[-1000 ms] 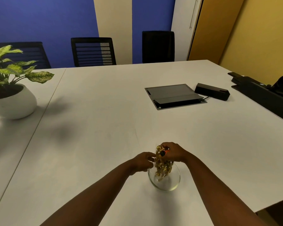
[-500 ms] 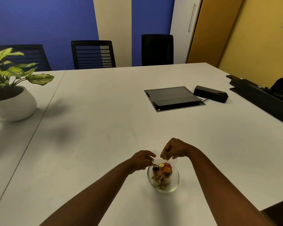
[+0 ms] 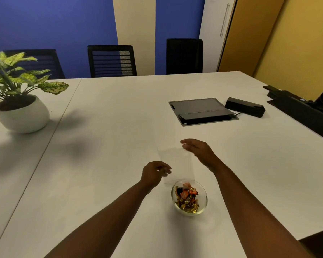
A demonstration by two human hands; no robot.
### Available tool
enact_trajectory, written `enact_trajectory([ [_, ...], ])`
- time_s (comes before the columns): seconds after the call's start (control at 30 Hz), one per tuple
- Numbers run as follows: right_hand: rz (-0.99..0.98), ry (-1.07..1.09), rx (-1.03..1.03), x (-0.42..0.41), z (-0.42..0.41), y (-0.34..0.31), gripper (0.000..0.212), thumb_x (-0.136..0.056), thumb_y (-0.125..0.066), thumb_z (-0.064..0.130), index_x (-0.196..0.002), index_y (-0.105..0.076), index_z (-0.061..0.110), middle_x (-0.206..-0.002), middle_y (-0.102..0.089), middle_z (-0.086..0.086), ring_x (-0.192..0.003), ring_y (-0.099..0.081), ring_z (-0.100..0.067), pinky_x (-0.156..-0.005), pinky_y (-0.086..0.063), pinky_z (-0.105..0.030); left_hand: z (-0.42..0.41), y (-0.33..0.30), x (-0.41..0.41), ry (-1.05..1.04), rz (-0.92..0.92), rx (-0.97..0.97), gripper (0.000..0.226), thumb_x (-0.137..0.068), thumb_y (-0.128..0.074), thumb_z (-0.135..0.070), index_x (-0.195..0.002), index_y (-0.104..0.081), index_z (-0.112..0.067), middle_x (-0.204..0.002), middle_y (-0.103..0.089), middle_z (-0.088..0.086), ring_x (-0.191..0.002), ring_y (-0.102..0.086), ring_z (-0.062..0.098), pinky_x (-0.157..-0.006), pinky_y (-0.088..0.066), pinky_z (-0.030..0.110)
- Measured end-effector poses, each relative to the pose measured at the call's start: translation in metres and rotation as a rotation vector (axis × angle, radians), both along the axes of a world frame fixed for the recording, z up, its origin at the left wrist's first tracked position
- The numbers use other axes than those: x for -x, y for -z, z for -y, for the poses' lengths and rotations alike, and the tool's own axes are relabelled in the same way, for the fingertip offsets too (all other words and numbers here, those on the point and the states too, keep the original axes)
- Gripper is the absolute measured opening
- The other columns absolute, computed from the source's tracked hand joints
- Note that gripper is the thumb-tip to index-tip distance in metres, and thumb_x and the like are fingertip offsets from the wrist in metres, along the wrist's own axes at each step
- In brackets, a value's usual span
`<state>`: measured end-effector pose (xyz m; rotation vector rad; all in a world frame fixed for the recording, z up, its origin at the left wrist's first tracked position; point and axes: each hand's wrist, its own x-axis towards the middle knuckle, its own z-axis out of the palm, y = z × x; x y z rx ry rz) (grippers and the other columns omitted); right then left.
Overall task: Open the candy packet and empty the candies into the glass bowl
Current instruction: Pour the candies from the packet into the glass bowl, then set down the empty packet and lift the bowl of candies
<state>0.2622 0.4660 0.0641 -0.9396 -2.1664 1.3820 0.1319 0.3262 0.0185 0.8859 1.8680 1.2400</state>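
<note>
The glass bowl (image 3: 203, 205) stands on the white table near its front edge and holds several gold and orange wrapped candies (image 3: 187, 199). Just beyond it the clear, empty candy packet (image 3: 176, 164) lies flat on the table. My left hand (image 3: 154, 173) is at the packet's left edge, fingers loosely apart and blurred, with nothing clearly in them. Over the packet's far right corner my right hand (image 3: 198, 149) hovers with the fingers stretched out, holding nothing.
A potted plant (image 3: 21, 110) in a white pot stands at the far left. A grey cable hatch (image 3: 201, 110) and a black box (image 3: 244, 107) sit at the back right, with black equipment (image 3: 304, 110) along the right edge. Black chairs (image 3: 111, 61) line the far side.
The candies dropped from the packet into the bowl. Both hands moved away from above the bowl to beyond it, and the emptied packet now lies on the table, let go by my right hand.
</note>
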Motion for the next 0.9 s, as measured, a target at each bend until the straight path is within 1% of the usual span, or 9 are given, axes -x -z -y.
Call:
enact_trajectory([
  [0.1,-0.011,0.189,0.131,-0.003,0.001,0.015,0.028,-0.09,-0.057,0.024,-0.115,-0.064,0.011,-0.117,-0.064,-0.006,-0.11,-0.055,-0.018,-0.084,-0.041,-0.024,0.013,0.0,0.014,-0.128,0.126,-0.009,0.02,-0.09,-0.05,-0.002,-0.083,-0.068,-0.004,-0.069,-0.066,0.001,-0.065,-0.064,0.007,-0.049,-0.044,0.008],
  [0.2,0.292,0.231,0.114,-0.011,0.0,0.038,0.03,-0.086,-0.063,0.019,-0.114,-0.063,0.009,-0.116,-0.065,-0.01,-0.111,-0.057,-0.024,-0.089,-0.042,-0.029,0.027,0.006,0.028,-0.21,0.175,0.038,0.032,-0.091,-0.042,0.0,-0.071,-0.062,-0.015,-0.069,-0.062,0.002,-0.065,-0.062,0.014,-0.058,-0.042,0.022],
  [0.27,0.457,0.167,0.163,-0.015,0.002,0.051,0.038,-0.082,-0.064,0.011,-0.119,-0.06,0.01,-0.1,-0.064,-0.006,-0.086,-0.057,-0.015,-0.072,-0.042,-0.022,0.039,0.014,0.036,-0.236,0.193,0.099,0.034,-0.091,-0.039,0.002,-0.072,-0.061,-0.015,-0.07,-0.06,0.004,-0.063,-0.06,0.015,-0.058,-0.044,0.023],
  [0.33,0.557,0.114,0.233,-0.018,0.005,0.06,0.043,-0.08,-0.059,0.002,-0.122,-0.058,0.01,-0.081,-0.054,0.001,-0.069,-0.045,-0.009,-0.055,-0.034,-0.018,0.051,0.022,0.041,-0.223,0.215,0.195,0.034,-0.089,-0.038,0.005,-0.073,-0.061,-0.014,-0.072,-0.06,0.005,-0.062,-0.059,0.016,-0.057,-0.047,0.025],
  [0.4,0.649,0.063,0.27,-0.017,0.008,0.065,0.045,-0.081,-0.053,-0.002,-0.123,-0.057,0.012,-0.091,-0.053,-0.004,-0.082,-0.047,-0.016,-0.054,-0.034,-0.021,0.06,0.031,0.045,-0.195,0.241,0.29,0.031,-0.089,-0.04,0.005,-0.075,-0.06,-0.014,-0.072,-0.061,0.005,-0.061,-0.059,0.017,-0.057,-0.048,0.026],
  [0.47,0.704,0.021,0.277,-0.016,0.011,0.07,0.041,-0.084,-0.052,0.002,-0.123,-0.058,0.012,-0.104,-0.053,-0.008,-0.096,-0.047,-0.02,-0.063,-0.04,-0.025,0.068,0.038,0.047,-0.19,0.269,0.356,0.029,-0.089,-0.041,0.005,-0.075,-0.058,-0.014,-0.07,-0.061,0.006,-0.059,-0.057,0.018,-0.057,-0.046,0.026],
  [0.6,0.726,-0.007,0.268,-0.016,0.016,0.075,0.033,-0.086,-0.053,0.009,-0.119,-0.059,0.01,-0.126,-0.057,-0.017,-0.102,-0.05,-0.025,-0.075,-0.043,-0.034,0.079,0.052,0.047,-0.197,0.278,0.43,0.025,-0.086,-0.046,0.005,-0.072,-0.058,-0.013,-0.069,-0.063,0.007,-0.055,-0.054,0.017,-0.055,-0.042,0.023],
  [0.8,0.656,0.01,0.287,-0.017,0.018,0.082,0.035,-0.092,-0.041,0.003,-0.123,-0.055,0.009,-0.134,-0.05,-0.018,-0.115,-0.049,-0.032,-0.087,-0.048,-0.044,0.086,0.067,0.047,-0.225,0.16,0.501,0.028,-0.08,-0.049,0.009,-0.063,-0.058,-0.012,-0.054,-0.056,0.008,-0.04,-0.046,0.017,-0.038,-0.039,0.017],
  [0.9,0.645,0.022,0.273,-0.017,0.018,0.082,0.032,-0.096,-0.039,0.008,-0.123,-0.055,0.007,-0.134,-0.049,-0.021,-0.122,-0.047,-0.036,-0.088,-0.05,-0.046,0.082,0.068,0.049,-0.203,0.042,0.551,0.022,-0.078,-0.051,0.005,-0.064,-0.055,-0.012,-0.059,-0.056,0.008,-0.043,-0.051,0.022,-0.043,-0.047,0.024],
])
